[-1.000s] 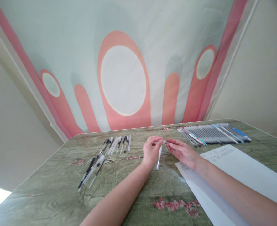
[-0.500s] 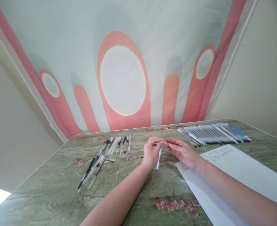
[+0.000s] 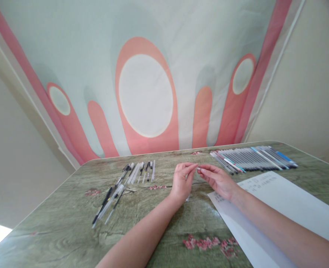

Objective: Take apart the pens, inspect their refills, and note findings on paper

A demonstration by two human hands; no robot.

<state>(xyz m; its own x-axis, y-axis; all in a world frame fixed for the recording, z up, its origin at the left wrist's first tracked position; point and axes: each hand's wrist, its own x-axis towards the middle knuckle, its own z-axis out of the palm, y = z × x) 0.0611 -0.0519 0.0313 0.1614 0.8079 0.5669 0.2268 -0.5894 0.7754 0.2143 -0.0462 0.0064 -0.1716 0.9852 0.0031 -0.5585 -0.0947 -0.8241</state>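
the thumb and fingertips of the right hand point(image 3: 218, 182), near the centre of the frame, are pinched narrow around a small pale piece point(image 3: 198, 168), its details too tiny for me to make out. the fingertips of the left hand point(image 3: 181, 182) sit against or just beside that piece from the left of the frame, thumb drawn close to the fingers; i cannot tell whether they grip it too. just below the left hand, the end of a clear tube point(image 3: 187, 199) shows; the rest is hidden from me behind that hand. the right wrist is over the corner of a white sheet of paper point(image 3: 290, 197) with dark marks near its far edge, filling the lower right. left of centre i see 2 groups of loose pen parts, a short row point(image 3: 136, 173) and a nearer pile point(image 3: 111, 203), black and clear. at right, above the paper, pens point(image 3: 245, 159) lie side by side. all rest on a greenish wood-grain table point(image 3: 69, 223). a pale backdrop point(image 3: 198, 33) with coral arches fills the top.
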